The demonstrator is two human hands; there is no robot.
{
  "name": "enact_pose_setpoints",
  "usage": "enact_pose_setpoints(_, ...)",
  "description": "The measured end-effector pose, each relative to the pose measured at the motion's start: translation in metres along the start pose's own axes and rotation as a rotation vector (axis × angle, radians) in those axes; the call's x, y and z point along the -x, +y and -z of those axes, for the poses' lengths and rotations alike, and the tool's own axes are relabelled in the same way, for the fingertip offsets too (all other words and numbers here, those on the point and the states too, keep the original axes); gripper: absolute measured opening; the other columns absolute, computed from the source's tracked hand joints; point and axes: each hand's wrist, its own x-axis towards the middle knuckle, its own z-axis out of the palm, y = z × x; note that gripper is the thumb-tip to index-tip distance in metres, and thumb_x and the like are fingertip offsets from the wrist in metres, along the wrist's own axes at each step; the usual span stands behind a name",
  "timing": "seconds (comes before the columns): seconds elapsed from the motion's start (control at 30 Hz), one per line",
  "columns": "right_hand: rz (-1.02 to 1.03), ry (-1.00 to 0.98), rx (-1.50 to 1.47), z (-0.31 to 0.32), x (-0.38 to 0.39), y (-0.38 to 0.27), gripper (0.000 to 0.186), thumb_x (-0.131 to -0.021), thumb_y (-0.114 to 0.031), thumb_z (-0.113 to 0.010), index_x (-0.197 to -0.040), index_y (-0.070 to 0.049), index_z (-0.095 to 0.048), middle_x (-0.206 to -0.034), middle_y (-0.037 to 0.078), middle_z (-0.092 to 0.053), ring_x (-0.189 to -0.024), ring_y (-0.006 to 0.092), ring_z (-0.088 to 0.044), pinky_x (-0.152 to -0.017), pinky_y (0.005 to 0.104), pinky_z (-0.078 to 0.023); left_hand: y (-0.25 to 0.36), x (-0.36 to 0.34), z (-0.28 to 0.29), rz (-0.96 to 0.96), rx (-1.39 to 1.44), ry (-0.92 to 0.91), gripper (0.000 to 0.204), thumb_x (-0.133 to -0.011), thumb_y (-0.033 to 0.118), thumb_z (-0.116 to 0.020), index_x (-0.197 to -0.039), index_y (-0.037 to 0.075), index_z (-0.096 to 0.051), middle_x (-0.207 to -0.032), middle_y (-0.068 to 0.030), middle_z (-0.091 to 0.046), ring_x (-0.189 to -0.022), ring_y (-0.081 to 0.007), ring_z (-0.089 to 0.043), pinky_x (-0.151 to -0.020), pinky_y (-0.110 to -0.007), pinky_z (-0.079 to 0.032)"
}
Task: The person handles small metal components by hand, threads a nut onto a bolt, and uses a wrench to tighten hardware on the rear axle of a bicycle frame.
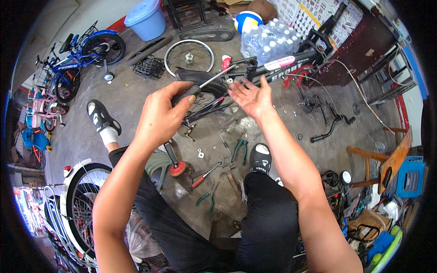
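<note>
Screwdriver (207,84) sits gripped in the left hand (159,116), fingers wrapped round its black handle, shaft pointing at the black bicycle frame (273,68); right hand (252,98) hovers beside it, fingers spread

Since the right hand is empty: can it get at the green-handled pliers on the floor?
Probably yes. The right hand is open and holds nothing, and the green-handled pliers lie uncovered on the concrete below it, beside the right shoe. Nothing lies across them, though the person would have to lean down.
</note>
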Motion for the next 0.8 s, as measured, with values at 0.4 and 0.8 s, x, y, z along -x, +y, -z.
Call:
enact_pose_setpoints(0.4,0.002,-0.05,0.182,0.015,0.008,-0.018,0.052,-0.11,-0.043,-0.045,-0.126,0.004,-0.061,-0.116,0.02,-0.069,-0.108,0.0312,-0.067,-0.095,0.042,-0.056,-0.004,0.014,-0.051,-0.057,-0.13,-0.056,0.038,-0.093,0.017,-0.07,-0.127,0.0,-0.069,-0.112,-0.02,-0.075,-0.103,-0.029,-0.073,-0.092,-0.038,-0.054)
enact_pose_setpoints(0.8,0.198,0.006,0.3,0.026,0.015,-0.02,0.03,-0.099,0.001,-0.059,-0.128,0.009,-0.058,-0.11,0.018,-0.068,-0.105,0.0277,-0.068,-0.094,0.04,-0.061,-0.017,0.02,-0.059,-0.014,-0.035,-0.013,0.037,-0.095,0.015,-0.07,-0.129,0.0,-0.068,-0.102,-0.0131,-0.075,-0.087,-0.0166,-0.067,-0.082,-0.033,-0.053)
